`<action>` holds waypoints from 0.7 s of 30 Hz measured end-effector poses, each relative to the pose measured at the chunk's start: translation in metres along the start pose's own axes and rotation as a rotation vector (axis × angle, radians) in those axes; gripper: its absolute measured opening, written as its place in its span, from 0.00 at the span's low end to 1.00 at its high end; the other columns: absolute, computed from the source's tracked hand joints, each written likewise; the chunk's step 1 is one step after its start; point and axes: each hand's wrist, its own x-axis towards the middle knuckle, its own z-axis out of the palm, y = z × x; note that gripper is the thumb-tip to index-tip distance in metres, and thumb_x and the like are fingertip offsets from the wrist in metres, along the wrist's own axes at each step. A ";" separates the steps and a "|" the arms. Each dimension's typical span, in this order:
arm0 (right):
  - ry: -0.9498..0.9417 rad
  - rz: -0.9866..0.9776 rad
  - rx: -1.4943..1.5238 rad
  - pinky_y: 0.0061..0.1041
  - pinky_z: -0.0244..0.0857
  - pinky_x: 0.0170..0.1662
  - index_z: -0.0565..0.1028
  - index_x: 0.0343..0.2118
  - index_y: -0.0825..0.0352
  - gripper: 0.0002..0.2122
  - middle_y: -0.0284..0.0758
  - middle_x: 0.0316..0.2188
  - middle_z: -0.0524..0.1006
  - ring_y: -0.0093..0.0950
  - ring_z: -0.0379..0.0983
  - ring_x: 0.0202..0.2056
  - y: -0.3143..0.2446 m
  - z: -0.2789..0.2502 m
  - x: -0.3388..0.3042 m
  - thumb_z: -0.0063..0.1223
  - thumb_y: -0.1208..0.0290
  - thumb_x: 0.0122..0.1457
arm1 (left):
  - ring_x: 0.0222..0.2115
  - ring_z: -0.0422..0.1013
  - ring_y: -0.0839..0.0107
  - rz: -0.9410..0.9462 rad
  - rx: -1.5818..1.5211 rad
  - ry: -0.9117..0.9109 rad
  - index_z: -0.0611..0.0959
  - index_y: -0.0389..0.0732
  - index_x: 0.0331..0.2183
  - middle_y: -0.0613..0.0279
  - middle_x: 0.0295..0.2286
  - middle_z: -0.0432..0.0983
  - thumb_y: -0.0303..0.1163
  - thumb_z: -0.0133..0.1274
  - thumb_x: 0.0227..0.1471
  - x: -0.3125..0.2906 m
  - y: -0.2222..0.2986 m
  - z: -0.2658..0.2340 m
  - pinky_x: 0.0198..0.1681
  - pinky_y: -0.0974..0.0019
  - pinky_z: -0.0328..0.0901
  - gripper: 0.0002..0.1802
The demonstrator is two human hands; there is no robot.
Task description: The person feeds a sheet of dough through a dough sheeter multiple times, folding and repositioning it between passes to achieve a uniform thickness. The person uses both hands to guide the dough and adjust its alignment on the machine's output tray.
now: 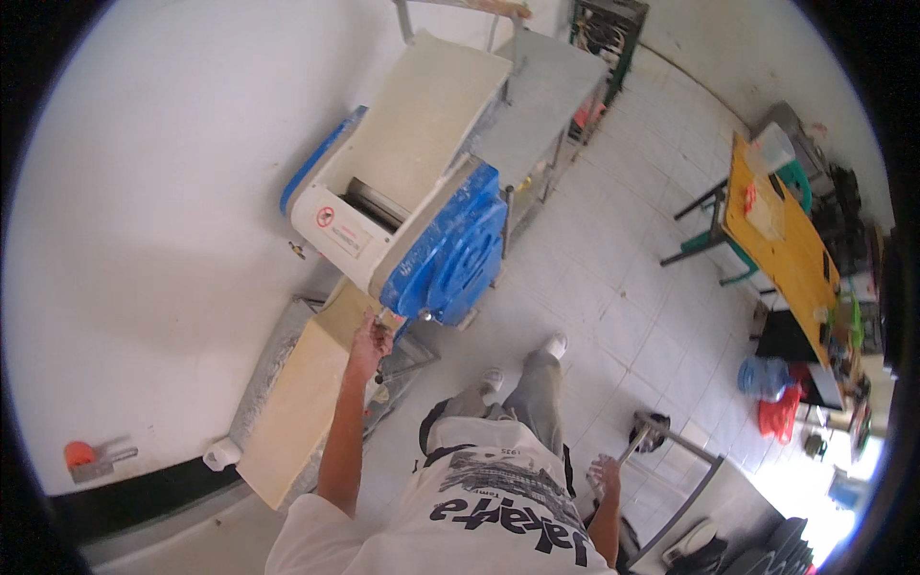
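Note:
My left hand [371, 347] is raised at the lower end of a blue and white dough roller machine [440, 251], close to a small knob. Its fingers are curled, and what they grip, if anything, is hidden. A wide pale sheet of dough [428, 101] lies on the machine's upper slope and runs down to the rollers. Below, another length of the dough sheet [297, 407] lies on a lower sloping table beside my left forearm. My right hand [604, 473] hangs low at my side near a metal frame [682, 446], fingers apart and holding nothing.
At the right stands a yellow-topped table [781, 240] with things on it. A water jug [764, 378] and a red bag [778, 416] are beside it on the tiled floor [613, 249]. Against the left wall lies an orange-handled scraper [86, 462]. A grey metal table [551, 86] extends behind the machine.

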 end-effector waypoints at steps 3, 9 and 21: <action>-0.035 0.076 -0.032 0.35 0.73 0.30 0.72 0.52 0.64 0.19 0.45 0.43 0.81 0.42 0.81 0.37 -0.024 -0.029 0.036 0.41 0.57 0.68 | 0.29 0.75 0.60 0.881 1.126 0.480 0.81 0.41 0.40 0.57 0.29 0.79 0.41 0.61 0.58 -0.017 -0.015 0.009 0.37 0.56 0.67 0.14; -0.090 -0.124 -0.072 0.34 0.73 0.27 0.74 0.50 0.66 0.19 0.47 0.38 0.83 0.43 0.82 0.33 -0.155 -0.080 0.132 0.46 0.55 0.66 | 0.42 0.75 0.60 0.946 1.324 0.708 0.83 0.44 0.46 0.60 0.45 0.79 0.40 0.68 0.47 -0.060 -0.022 0.059 0.45 0.56 0.66 0.24; 0.044 -0.541 -0.434 0.28 0.76 0.28 0.77 0.43 0.72 0.14 0.39 0.30 0.82 0.29 0.81 0.26 -0.497 0.004 0.208 0.52 0.65 0.64 | 0.51 0.71 0.54 1.020 1.503 1.023 0.86 0.41 0.35 0.57 0.48 0.78 0.52 0.65 0.49 -0.057 -0.029 0.069 0.51 0.50 0.61 0.23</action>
